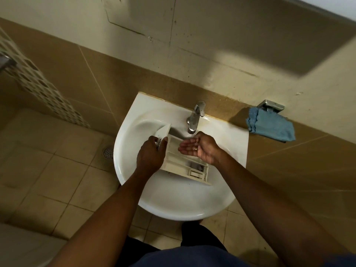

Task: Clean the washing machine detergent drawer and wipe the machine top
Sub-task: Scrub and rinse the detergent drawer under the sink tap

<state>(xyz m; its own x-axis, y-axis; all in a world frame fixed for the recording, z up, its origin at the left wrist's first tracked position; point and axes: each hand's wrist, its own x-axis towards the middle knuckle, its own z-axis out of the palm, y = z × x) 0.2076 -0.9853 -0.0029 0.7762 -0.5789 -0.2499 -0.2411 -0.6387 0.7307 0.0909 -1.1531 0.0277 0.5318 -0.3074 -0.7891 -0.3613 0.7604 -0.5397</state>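
A white detergent drawer (185, 162) lies in the white sink (134, 120), compartments facing up, below the chrome tap (195, 117). My left hand (152, 153) grips the drawer's front panel end at the left. My right hand (198, 146) hovers palm up with relaxed fingers over the drawer's compartments, under the tap spout, holding nothing. A ring shows on one finger. A blue cloth (271, 125) hangs to the right of the sink.
The blue cloth hangs from a chrome wall fitting (271, 106) against the brown tiled wall. A floor drain (108, 152) sits in the beige tiled floor to the left of the sink. A mosaic tile strip (42, 87) runs along the left wall.
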